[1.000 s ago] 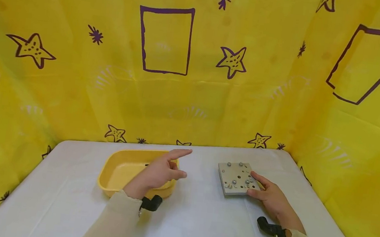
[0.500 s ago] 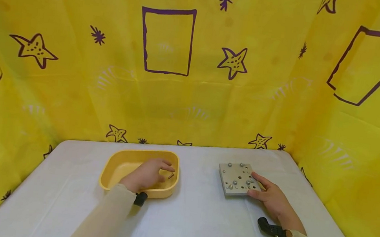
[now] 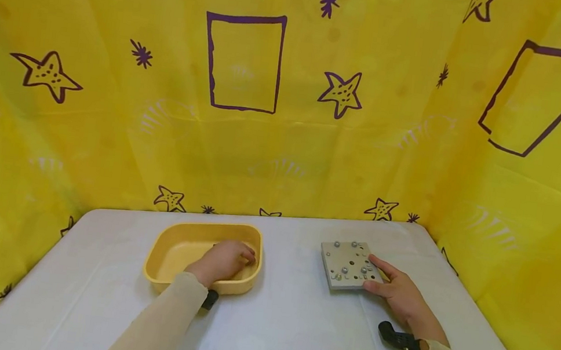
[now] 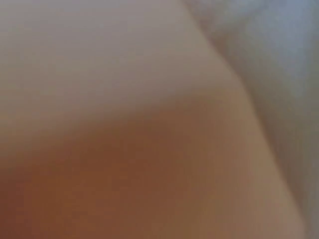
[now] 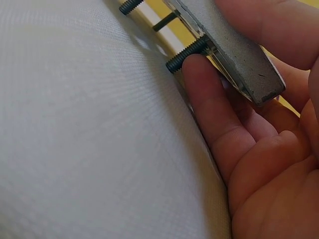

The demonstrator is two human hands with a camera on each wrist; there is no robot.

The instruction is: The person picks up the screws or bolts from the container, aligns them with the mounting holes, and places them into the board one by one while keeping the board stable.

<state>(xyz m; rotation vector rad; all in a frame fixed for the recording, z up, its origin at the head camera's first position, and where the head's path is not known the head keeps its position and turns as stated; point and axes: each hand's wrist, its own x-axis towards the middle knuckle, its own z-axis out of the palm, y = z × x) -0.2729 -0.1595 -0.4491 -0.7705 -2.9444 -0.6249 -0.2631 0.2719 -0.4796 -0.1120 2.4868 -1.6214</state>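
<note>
Right of centre on the table (image 3: 288, 328), holds the plate (image 3: 340, 258) face up by its right edge with the right hand (image 3: 398, 288), gripping it from above and below. Dotted on top with bolts (image 3: 344, 271); underneath, per the right wrist view, fitted with threaded shanks (image 5: 187, 56), one touched by a finger. Cannot tell whether resting on the table or raised just clear of it. Left of the plate, well apart, has the left hand (image 3: 220, 260) down inside the tray (image 3: 178, 256), toward its right end, with bent fingers. Cannot tell whether grasping anything there: nothing but blurred skin to go by in the left wrist view. Seems at the step of picking something small out of the tray. Would next call for a sure pinch and a lift clear of the rim. Behind everything, hung with a yellow curtain (image 3: 231, 151).
</note>
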